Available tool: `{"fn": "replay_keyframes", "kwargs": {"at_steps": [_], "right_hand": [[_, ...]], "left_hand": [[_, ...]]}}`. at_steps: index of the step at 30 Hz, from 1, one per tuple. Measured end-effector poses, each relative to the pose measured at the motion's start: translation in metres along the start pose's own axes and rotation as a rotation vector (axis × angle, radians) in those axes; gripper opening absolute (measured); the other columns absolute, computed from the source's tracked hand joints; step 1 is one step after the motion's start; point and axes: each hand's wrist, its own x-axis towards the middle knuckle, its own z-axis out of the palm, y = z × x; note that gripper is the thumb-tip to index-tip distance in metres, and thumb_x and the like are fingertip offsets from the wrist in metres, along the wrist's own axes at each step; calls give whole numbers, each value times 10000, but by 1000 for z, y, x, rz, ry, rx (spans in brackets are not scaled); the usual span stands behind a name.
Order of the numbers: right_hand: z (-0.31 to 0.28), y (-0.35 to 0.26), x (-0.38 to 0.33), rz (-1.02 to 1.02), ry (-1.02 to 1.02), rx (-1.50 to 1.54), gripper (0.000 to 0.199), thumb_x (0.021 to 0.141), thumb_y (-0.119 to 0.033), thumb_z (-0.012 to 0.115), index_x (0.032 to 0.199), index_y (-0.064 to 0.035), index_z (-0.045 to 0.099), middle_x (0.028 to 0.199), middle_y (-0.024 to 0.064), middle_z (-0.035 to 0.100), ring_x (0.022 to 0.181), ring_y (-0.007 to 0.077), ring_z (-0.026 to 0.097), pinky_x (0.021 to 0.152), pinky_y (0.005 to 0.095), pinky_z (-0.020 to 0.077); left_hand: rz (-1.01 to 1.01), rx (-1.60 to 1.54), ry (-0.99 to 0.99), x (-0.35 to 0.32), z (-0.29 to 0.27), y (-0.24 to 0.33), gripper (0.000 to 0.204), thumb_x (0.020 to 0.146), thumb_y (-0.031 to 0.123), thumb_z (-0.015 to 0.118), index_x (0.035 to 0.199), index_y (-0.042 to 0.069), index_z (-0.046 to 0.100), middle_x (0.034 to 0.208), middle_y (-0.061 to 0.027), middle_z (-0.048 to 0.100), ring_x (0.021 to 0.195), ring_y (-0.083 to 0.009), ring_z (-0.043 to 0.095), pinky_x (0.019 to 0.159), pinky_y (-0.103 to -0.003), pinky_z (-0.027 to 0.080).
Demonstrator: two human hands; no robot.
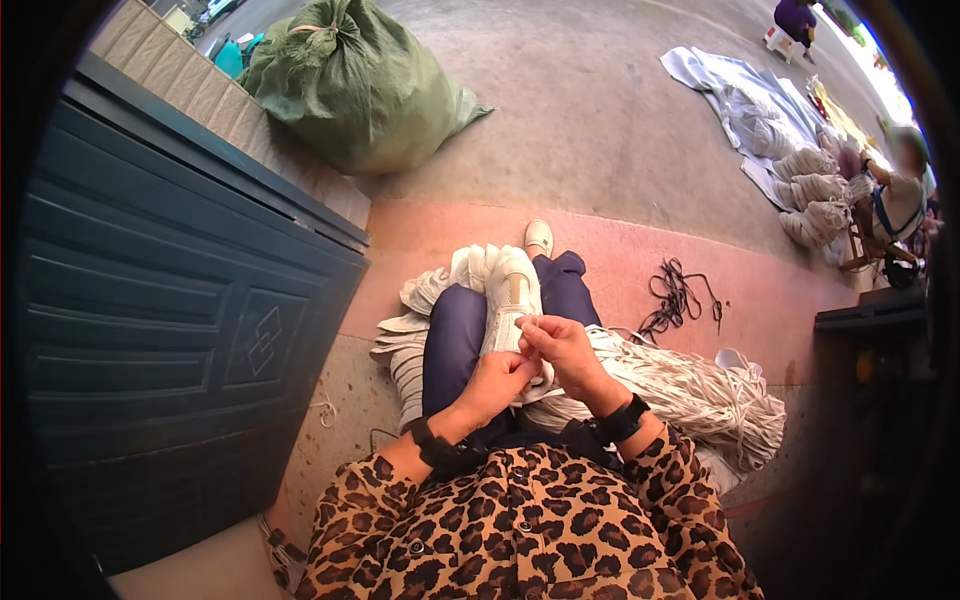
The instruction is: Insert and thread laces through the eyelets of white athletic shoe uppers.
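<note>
A cream canvas shoe upper [511,268] rests across my lap, its far end pointing away from me. Close over its near end my two hands meet. My left hand [497,386] is closed in a pinch, its fingertips against those of the other hand. Slightly higher, my right hand [566,352] also pinches with thumb and forefinger. Whatever thin thing lies between the fingers is too small to make out. Beside my right thigh lies a big bundle of off-white laces [690,395].
Stacked cream shoe uppers [405,365] lie beside my left leg. Dark cords [680,300] are tangled on the floor. A blue-grey door [150,330] stands at left, a tied green sack [365,90] beyond. At far right, a person [900,190] sits near bundled pale material [812,190].
</note>
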Motion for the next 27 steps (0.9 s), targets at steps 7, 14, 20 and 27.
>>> {"fn": "replay_keyframes", "kwargs": {"at_steps": [7, 14, 20, 27], "right_hand": [[-41, 4, 33, -250, 15, -616, 326, 921, -181, 450, 1169, 28, 487, 651, 12, 508, 569, 101, 503, 507, 224, 403], [-42, 8, 50, -440, 8, -1018, 248, 806, -131, 531, 983, 31, 593, 735, 184, 598, 669, 351, 577, 640, 397, 454], [-38, 4, 52, -342, -8, -1089, 157, 778, -145, 563, 811, -24, 657, 736, 157, 593, 713, 348, 578, 667, 387, 457], [-38, 17, 59, -647, 95, -1238, 140, 751, -116, 558, 766, 9, 619, 698, 209, 606, 661, 356, 593, 613, 377, 473]], "left_hand": [[413, 499, 324, 35, -34, 2, 191, 824, 161, 571, 868, -19, 620, 744, -142, 622, 666, -204, 601, 628, -292, 459], [454, 753, 291, 60, -49, -13, 202, 728, 160, 646, 844, -4, 616, 791, -148, 595, 743, -256, 583, 657, -328, 458], [350, 663, 258, 61, -50, -11, 264, 669, 183, 705, 846, 5, 623, 776, -120, 590, 706, -223, 571, 646, -316, 459], [335, 621, 252, 61, -51, -11, 286, 673, 184, 705, 874, -1, 621, 787, -121, 592, 712, -209, 578, 670, -301, 469]]}}
